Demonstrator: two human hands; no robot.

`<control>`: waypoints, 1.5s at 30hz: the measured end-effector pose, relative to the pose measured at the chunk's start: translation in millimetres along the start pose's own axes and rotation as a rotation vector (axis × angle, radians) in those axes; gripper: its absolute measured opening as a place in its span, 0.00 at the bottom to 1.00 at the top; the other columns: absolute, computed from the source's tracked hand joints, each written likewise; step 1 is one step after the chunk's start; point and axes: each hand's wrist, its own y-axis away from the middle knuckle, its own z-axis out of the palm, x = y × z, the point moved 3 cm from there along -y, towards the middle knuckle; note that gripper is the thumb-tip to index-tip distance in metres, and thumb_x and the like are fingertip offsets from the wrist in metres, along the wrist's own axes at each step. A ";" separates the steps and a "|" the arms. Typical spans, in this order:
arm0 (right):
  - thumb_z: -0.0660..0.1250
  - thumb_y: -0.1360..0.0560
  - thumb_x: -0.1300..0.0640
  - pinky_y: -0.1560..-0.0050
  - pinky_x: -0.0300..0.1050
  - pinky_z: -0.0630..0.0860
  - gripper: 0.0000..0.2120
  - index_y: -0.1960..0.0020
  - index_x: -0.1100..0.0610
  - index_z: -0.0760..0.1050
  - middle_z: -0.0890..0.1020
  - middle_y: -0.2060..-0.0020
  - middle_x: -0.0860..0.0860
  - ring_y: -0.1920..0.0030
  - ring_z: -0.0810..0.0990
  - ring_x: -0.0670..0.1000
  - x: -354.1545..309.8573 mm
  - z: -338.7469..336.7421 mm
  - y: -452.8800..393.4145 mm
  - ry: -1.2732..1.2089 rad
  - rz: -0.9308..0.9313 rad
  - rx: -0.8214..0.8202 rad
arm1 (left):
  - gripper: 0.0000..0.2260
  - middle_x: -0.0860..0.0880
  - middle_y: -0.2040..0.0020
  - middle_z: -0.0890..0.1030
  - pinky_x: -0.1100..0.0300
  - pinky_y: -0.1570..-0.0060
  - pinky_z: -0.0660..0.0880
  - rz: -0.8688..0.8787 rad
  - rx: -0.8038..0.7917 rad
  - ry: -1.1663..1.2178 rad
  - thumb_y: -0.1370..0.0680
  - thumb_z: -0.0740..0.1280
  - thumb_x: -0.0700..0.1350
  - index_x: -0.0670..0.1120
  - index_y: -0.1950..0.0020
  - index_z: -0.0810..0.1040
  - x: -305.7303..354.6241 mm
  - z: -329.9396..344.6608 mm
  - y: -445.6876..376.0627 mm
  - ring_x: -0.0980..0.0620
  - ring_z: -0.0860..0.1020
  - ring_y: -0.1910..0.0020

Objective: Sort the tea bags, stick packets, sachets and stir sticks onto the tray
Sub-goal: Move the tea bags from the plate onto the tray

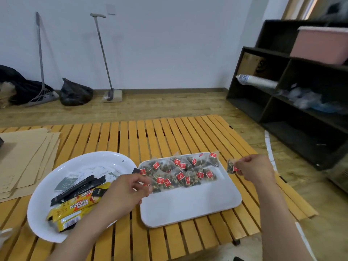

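A white rectangular tray lies on the slatted wooden table with several mesh tea bags with red tags laid in rows along its far half. My right hand hovers past the tray's right edge and pinches one tea bag by its red tag. My left hand reaches over the tray's left edge, fingers curled and pinching a red tag of a tea bag at the near row's left end. A white bowl on the left holds yellow stick packets, black stick packets and pale sachets.
Flat brown cardboard sheets lie at the table's left. A dark shelf unit with a pink bin stands to the right. A broom, a dustpan and black bags sit against the far wall.
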 end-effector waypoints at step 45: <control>0.80 0.33 0.47 0.62 0.46 0.79 0.28 0.42 0.57 0.72 0.80 0.57 0.52 0.54 0.82 0.53 -10.6 58.0 12.6 0.333 -0.035 -0.221 | 0.07 0.65 0.45 0.81 0.65 0.46 0.75 0.232 -0.087 -0.467 0.20 0.68 0.55 0.62 0.43 0.79 2.3 14.8 4.9 0.66 0.77 0.46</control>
